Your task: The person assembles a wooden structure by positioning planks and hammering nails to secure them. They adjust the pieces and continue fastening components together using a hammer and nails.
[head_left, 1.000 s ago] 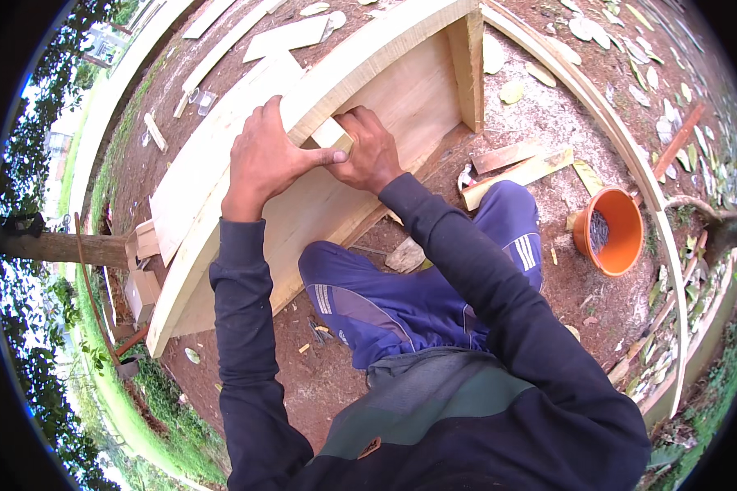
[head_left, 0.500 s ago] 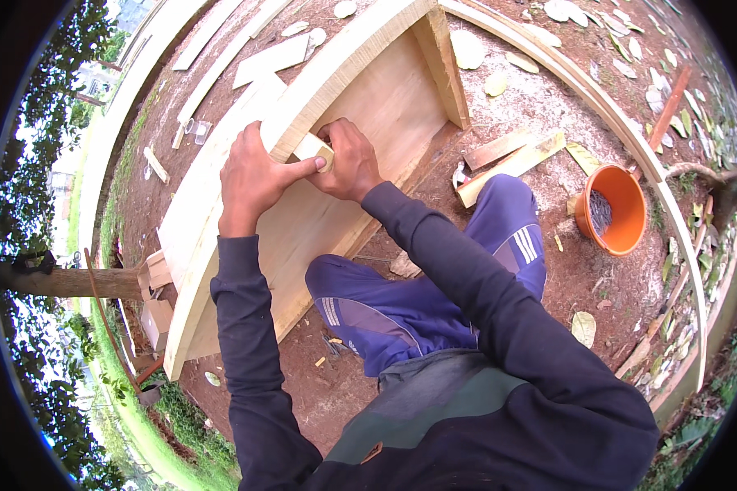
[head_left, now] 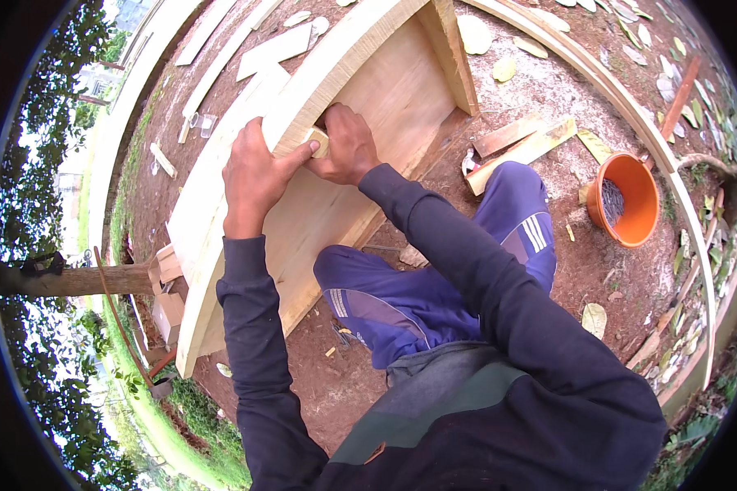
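A large wooden frame (head_left: pixel 352 61) of pale planks and a plywood panel stands tilted in front of my knees. A small wood block (head_left: pixel 320 142) sits against the inner side of its edge plank. My right hand (head_left: pixel 348 149) is closed around the block, with its fingertips hidden behind it. My left hand (head_left: pixel 256 176) grips the frame's edge plank from the outer side, and its thumb reaches across to press on the block. The fingers of that hand lie over the plank's outer face.
An orange bucket (head_left: pixel 640 204) with nails stands on the soil at the right. Short offcuts (head_left: pixel 528 151) lie beyond my right knee. Long planks (head_left: pixel 229 57) lie at the far left, and a tree trunk (head_left: pixel 82 281) stands at the left. Dry leaves are scattered around.
The block has turned and sits closer against the edge plank, showing less of its length. My right hand has shifted slightly with it; my left hand keeps its place on the plank.
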A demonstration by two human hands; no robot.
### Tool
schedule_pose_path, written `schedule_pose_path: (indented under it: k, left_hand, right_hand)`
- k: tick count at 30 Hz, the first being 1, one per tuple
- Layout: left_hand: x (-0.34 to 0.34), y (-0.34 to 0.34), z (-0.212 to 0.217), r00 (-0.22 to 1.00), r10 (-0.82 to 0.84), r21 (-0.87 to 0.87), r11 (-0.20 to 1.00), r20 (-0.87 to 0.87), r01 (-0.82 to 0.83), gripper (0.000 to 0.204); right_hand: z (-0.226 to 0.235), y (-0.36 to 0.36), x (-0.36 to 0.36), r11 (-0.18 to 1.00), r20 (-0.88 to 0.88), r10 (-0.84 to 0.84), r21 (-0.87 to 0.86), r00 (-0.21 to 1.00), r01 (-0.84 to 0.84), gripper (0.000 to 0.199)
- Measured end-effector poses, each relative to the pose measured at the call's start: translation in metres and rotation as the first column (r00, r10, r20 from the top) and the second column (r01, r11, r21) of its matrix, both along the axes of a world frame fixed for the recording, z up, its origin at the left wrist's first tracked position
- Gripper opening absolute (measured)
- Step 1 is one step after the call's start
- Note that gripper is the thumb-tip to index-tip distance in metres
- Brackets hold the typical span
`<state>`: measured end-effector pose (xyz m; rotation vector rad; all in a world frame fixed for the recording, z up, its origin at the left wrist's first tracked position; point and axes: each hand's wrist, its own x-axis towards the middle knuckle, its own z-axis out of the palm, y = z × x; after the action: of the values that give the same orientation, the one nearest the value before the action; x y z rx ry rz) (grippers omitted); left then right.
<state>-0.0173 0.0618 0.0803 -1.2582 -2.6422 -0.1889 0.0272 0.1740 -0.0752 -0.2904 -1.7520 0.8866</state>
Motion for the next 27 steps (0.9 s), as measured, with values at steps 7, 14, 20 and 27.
schedule_pose_path:
  k: [7, 14, 20, 27]
  left_hand:
    - [0.011, -0.004, 0.002, 0.999, -0.024, 0.052, 0.998, 0.022, 0.022, 0.086]
    - [0.013, -0.008, -0.008, 0.999, -0.043, 0.063, 0.997, 0.024, 0.041, 0.084]
    - [-0.013, 0.003, -0.002, 0.999, -0.024, 0.038, 0.999, 0.024, 0.023, 0.080]
    - [-0.026, 0.004, 0.008, 0.993, 0.037, 0.058, 0.997, 0.116, -0.044, 0.075]
  right_hand:
    - [0.004, -0.001, 0.008, 0.999, -0.018, 0.041, -0.024, 0.999, -0.042, 0.046]
    - [0.005, 0.000, 0.020, 0.998, 0.041, 0.067, 0.004, 0.997, -0.067, 0.050]
    - [0.014, 0.012, -0.002, 1.000, 0.054, 0.025, -0.014, 0.998, -0.024, 0.049]
    - [-0.044, -0.005, 0.047, 0.989, 0.115, 0.074, -0.134, 0.991, -0.059, 0.061]
